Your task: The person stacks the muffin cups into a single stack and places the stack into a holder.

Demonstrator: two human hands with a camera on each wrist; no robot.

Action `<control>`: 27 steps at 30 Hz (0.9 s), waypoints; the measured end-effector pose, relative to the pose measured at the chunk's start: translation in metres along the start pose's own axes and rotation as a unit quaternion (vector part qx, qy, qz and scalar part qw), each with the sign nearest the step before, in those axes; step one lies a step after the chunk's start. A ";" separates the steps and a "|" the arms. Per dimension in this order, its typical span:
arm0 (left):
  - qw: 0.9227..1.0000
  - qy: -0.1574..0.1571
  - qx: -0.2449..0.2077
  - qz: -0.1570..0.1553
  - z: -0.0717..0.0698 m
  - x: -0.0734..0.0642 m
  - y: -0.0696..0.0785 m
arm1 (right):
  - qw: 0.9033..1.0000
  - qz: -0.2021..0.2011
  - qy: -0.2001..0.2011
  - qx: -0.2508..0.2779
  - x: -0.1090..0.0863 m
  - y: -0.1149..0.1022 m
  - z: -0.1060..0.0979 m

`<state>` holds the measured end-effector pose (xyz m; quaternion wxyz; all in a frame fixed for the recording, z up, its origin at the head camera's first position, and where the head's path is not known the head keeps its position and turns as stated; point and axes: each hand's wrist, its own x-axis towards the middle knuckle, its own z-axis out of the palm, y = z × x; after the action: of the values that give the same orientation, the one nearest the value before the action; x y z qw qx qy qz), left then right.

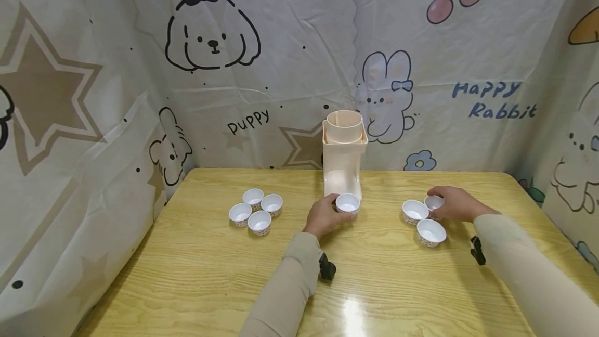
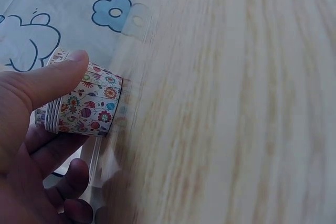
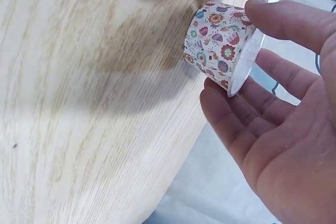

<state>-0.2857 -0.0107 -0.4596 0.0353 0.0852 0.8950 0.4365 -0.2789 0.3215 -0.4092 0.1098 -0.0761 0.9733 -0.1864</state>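
Observation:
My left hand grips a short stack of flower-print paper baking cups, white inside, in front of a cream-coloured holder. Several nested rims show on that stack in the left wrist view, with the thumb across the top and fingers beneath. Over on the right, my right hand pinches one baking cup by its rim and side. The right wrist view shows this cup between thumb and fingers, its base at the tabletop. Two more cups, a left one and a nearer one, stand right beside it.
Several upright baking cups form a cluster left of the middle. The holder, with a round tube on top, stands near the back edge of the wooden table. A printed cloth hangs behind and along both sides.

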 end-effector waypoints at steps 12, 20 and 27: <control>1.000 0.000 -0.003 -0.006 0.000 0.001 -0.001 | 1.000 -0.001 0.008 -0.015 0.004 0.005 -0.011; 1.000 0.002 -0.012 -0.005 -0.003 0.000 0.001 | 0.999 0.011 0.024 -0.034 0.015 -0.003 -0.029; 1.000 0.002 -0.008 -0.007 -0.001 0.001 0.000 | 0.998 -0.026 0.050 -0.040 0.021 -0.030 -0.033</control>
<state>-0.2864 -0.0113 -0.4588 0.0371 0.0781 0.8922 0.4433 -0.3036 0.3013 -0.3720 0.0535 -0.0965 0.9819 -0.1539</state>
